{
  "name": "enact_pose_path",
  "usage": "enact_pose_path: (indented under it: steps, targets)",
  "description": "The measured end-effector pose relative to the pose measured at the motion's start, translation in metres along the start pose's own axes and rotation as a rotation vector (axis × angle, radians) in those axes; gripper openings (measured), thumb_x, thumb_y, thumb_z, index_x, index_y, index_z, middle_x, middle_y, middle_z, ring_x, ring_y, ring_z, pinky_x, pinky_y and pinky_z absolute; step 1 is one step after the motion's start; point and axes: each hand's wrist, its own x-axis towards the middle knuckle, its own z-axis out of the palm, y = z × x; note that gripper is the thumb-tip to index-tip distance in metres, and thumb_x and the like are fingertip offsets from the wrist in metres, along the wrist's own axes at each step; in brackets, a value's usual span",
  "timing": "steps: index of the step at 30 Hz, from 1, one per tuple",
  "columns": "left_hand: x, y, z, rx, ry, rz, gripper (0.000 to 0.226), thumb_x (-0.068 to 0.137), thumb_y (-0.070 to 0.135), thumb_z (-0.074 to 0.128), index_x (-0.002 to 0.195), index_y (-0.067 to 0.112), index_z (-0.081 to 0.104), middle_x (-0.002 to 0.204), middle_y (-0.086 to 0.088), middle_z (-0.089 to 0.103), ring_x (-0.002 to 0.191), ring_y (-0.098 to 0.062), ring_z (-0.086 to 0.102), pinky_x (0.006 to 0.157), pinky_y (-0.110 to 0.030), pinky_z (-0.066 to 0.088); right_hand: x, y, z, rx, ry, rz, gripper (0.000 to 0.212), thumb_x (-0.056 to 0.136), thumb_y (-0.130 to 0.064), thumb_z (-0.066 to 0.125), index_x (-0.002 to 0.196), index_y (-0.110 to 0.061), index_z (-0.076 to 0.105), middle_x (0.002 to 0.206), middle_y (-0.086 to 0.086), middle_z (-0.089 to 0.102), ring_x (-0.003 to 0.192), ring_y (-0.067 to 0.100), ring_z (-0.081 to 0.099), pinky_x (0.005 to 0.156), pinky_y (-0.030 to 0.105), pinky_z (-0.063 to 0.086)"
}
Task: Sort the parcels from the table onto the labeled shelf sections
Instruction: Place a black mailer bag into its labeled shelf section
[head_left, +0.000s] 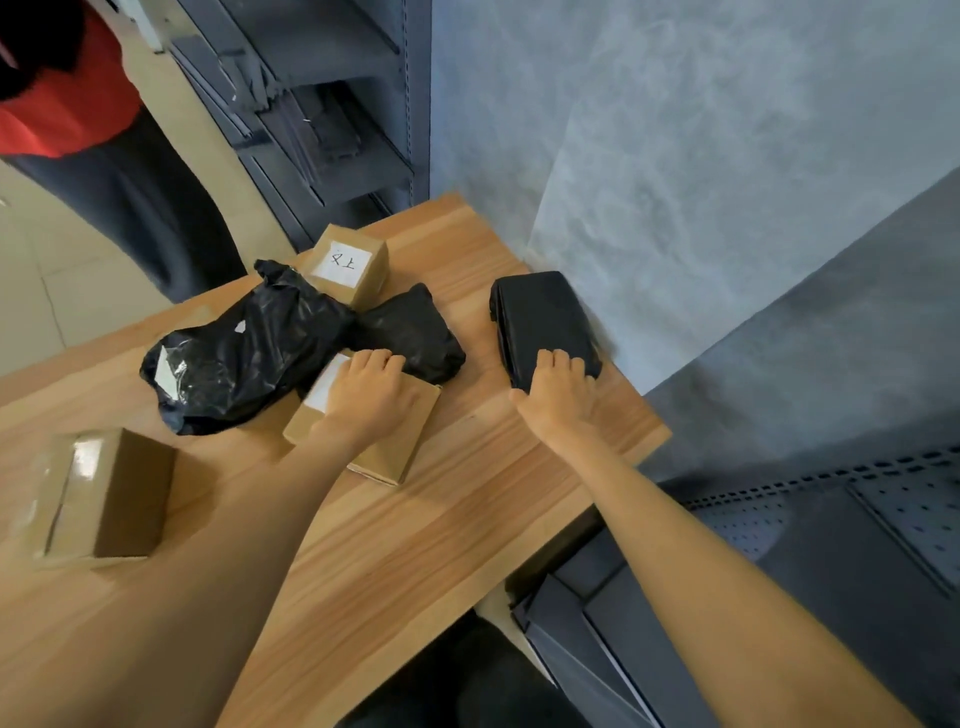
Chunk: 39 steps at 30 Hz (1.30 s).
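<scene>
Several parcels lie on the wooden table (415, 530). My left hand (371, 392) grips a flat cardboard box (397, 441) with a white label, fingers curled over its far edge. My right hand (558, 387) grips the near end of a black wrapped rectangular parcel (540, 312) by the wall. A large black plastic bag parcel (239, 353) lies left of my left hand. A smaller black bag parcel (415, 327) lies just beyond it. A labelled cardboard box (350, 265) stands at the far edge. Another brown taped box (104, 493) sits near left.
Grey metal shelving (332, 119) stands beyond the table's far edge. More grey shelving (831, 545) is at the lower right. A grey wall (675, 130) runs along the table's right side. A person in a red top (67, 104) stands on the floor at the upper left.
</scene>
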Motion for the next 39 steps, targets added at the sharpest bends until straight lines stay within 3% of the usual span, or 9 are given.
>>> enact_pose_path:
  steps: [3,8,21,26,31,35,39]
  targets:
    - [0.007,-0.002,0.016,0.014,0.013,-0.014,0.059,0.096,0.051,0.037,0.141,0.013,0.043,0.147,-0.010,0.040,0.138,-0.030,0.030,0.113,-0.044,0.022,0.018,-0.002,0.013,0.000,0.001,0.025,0.057,0.091,-0.046,0.059,0.133,-0.010,0.044,0.136,0.009,0.046,0.125,0.031,0.042,0.098,0.043,0.040]
    - [0.006,-0.006,0.034,0.020,0.109,-0.026,0.067,0.095,0.059,0.016,0.135,0.017,0.050,0.141,-0.006,0.049,0.135,-0.029,0.035,0.112,-0.045,0.019,0.046,-0.009,0.032,0.037,0.045,0.104,0.075,0.088,-0.050,0.063,0.143,-0.007,0.035,0.149,0.014,0.035,0.135,0.034,0.034,0.107,0.046,0.036]
    - [0.004,-0.006,0.031,0.061,0.087,-0.029,0.068,0.093,0.058,0.015,0.134,0.017,0.052,0.137,-0.006,0.052,0.134,-0.028,0.036,0.112,-0.043,0.017,0.077,-0.015,0.067,-0.116,-0.001,0.226,0.111,0.072,-0.062,0.072,0.149,-0.003,0.019,0.153,0.023,0.025,0.135,0.043,0.030,0.105,0.053,0.036]
    - [0.005,-0.005,0.030,0.072,0.079,-0.038,0.068,0.093,0.058,0.014,0.133,0.019,0.052,0.136,-0.005,0.052,0.134,-0.027,0.036,0.111,-0.041,0.014,0.084,-0.010,0.063,-0.138,-0.046,0.233,0.107,0.074,-0.053,0.075,0.150,-0.004,0.017,0.153,0.025,0.023,0.135,0.045,0.030,0.104,0.053,0.037]
    - [0.005,-0.006,0.029,0.071,0.077,-0.038,0.067,0.093,0.058,0.015,0.133,0.019,0.053,0.136,-0.005,0.053,0.133,-0.027,0.036,0.111,-0.041,0.015,0.085,0.004,0.053,-0.137,-0.011,0.255,0.079,0.087,-0.006,0.068,0.148,-0.003,0.019,0.145,0.027,0.030,0.125,0.045,0.037,0.094,0.051,0.046]
    - [0.005,-0.005,0.028,0.069,0.073,-0.039,0.067,0.093,0.058,0.015,0.133,0.020,0.052,0.136,-0.004,0.052,0.134,-0.026,0.035,0.111,-0.041,0.015,0.081,0.009,0.045,-0.100,-0.011,0.237,0.080,0.089,-0.004,0.064,0.151,-0.005,0.013,0.142,0.025,0.035,0.124,0.043,0.040,0.092,0.047,0.048]
    - [0.005,-0.006,0.028,0.070,0.066,-0.037,0.066,0.093,0.058,0.016,0.134,0.020,0.051,0.137,-0.004,0.051,0.135,-0.026,0.034,0.112,-0.041,0.015,0.074,0.007,0.029,0.006,-0.013,0.219,0.081,0.090,-0.016,0.067,0.151,-0.008,0.016,0.138,0.022,0.043,0.122,0.041,0.043,0.088,0.045,0.048]
